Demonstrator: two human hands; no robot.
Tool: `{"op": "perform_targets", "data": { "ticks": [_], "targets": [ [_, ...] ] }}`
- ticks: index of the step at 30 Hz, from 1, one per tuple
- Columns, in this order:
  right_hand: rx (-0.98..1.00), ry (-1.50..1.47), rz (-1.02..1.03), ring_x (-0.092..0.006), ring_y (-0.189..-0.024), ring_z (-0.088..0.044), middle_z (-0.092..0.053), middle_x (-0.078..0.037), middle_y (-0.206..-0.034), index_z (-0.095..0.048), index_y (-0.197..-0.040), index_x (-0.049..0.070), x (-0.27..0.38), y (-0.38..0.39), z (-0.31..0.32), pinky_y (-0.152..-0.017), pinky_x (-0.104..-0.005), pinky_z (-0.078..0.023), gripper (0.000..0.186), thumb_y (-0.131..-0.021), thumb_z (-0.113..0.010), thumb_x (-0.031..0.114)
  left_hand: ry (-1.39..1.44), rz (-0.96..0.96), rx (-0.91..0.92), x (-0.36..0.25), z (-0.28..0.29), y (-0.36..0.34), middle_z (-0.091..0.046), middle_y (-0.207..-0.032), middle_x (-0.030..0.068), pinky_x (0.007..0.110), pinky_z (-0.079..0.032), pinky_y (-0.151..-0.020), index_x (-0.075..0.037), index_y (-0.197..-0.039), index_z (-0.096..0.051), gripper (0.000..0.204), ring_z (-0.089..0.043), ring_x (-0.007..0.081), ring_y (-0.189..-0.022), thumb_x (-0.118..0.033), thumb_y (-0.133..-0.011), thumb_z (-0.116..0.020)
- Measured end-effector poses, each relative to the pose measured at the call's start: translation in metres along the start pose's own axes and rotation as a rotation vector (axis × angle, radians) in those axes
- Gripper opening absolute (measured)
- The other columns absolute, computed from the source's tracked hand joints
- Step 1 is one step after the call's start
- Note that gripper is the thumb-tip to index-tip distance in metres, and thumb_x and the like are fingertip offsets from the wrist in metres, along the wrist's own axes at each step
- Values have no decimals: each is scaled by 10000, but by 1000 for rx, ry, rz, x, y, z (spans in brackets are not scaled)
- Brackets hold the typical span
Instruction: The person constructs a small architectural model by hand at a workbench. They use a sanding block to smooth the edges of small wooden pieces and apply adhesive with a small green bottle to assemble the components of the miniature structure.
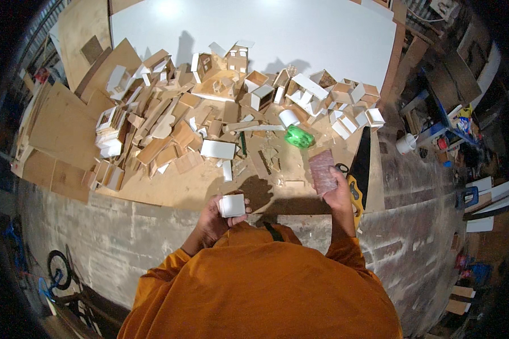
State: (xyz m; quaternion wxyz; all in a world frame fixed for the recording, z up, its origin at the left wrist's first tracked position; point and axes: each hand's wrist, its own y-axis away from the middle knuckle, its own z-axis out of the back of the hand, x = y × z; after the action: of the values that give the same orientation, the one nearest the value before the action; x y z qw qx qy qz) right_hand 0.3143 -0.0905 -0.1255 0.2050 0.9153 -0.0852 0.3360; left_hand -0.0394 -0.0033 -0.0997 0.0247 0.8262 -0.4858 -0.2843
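My left hand (212,221) is closed around a small white square block (232,205), held just off the table's near edge. Its brown side shows along the top. In my right hand (339,195) is a flat reddish-brown sheet that looks like sandpaper (322,172), gripped at its lower right corner and apart from the block. Right beside that hand lies a hand saw (361,169) with a dark blade and a yellow-and-black handle. A green plastic bottle piece (299,137) rests beyond the sheet, next to a white cylinder (288,118).
Wood and white-faced board offcuts (169,135) cover the left and middle of the wooden table (130,189). Several small box-like pieces (343,93) stand at the back right. Behind rises a large white board (254,34). A white bucket (406,143) is off to the right.
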Motion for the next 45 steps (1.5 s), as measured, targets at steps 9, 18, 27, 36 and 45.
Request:
{"op": "perform_targets", "data": {
  "ticks": [9, 18, 27, 36, 45],
  "targets": [
    [163, 191, -80, -253, -947, -632, -635, -118, -1106, -532, -1242, 29, -19, 2, -19, -802, -385, -516, 455, -842, -634, 222, 10, -25, -83, 0, 6, 7, -587, -1167, 177, 405, -533, -915, -3, -1257, -468, 508, -606, 310, -1053, -418, -965, -467],
    [133, 1808, 721, -380, -1124, -505, -529, -183, -1209, -577, -1242, 106, -54, -7, -76, -927, -440, -430, 626, -654, -766, 207, 3, -71, -102, -3, 13, 12, -547, -1223, 196, 406, -540, -910, 19, -1293, -422, 585, -581, 323, -1097, -456, -953, -449],
    [695, 1557, 552, -358, -1144, -507, -501, -184, -1252, -503, -1301, 60, -68, 18, -171, -954, -432, -427, 763, -644, -812, 296, -120, -121, -255, -7, 2, 23, -601, -1130, 142, 373, -533, -911, -4, -1282, -454, 527, -616, 256, -995, -415, -954, -492],
    [842, 1282, 463, -301, -1011, -622, -595, -199, -1172, -504, -1288, 0, -90, 6, -169, -865, -370, -497, 670, -708, -779, 191, -190, -162, 89, -12, 27, 38, -644, -960, 51, 274, -499, -728, -52, -1154, -551, 333, -589, 153, -749, -307, -939, -554],
    [809, 1061, 266, -250, -1086, -608, -569, -199, -1255, -447, -1351, 4, -92, 4, -151, -913, -348, -488, 694, -754, -760, 166, -323, -38, -225, -17, -12, 35, -578, -1188, 65, 324, -479, -933, -42, -1313, -459, 402, -578, 174, -1054, -164, -946, -571]
  ]
}}
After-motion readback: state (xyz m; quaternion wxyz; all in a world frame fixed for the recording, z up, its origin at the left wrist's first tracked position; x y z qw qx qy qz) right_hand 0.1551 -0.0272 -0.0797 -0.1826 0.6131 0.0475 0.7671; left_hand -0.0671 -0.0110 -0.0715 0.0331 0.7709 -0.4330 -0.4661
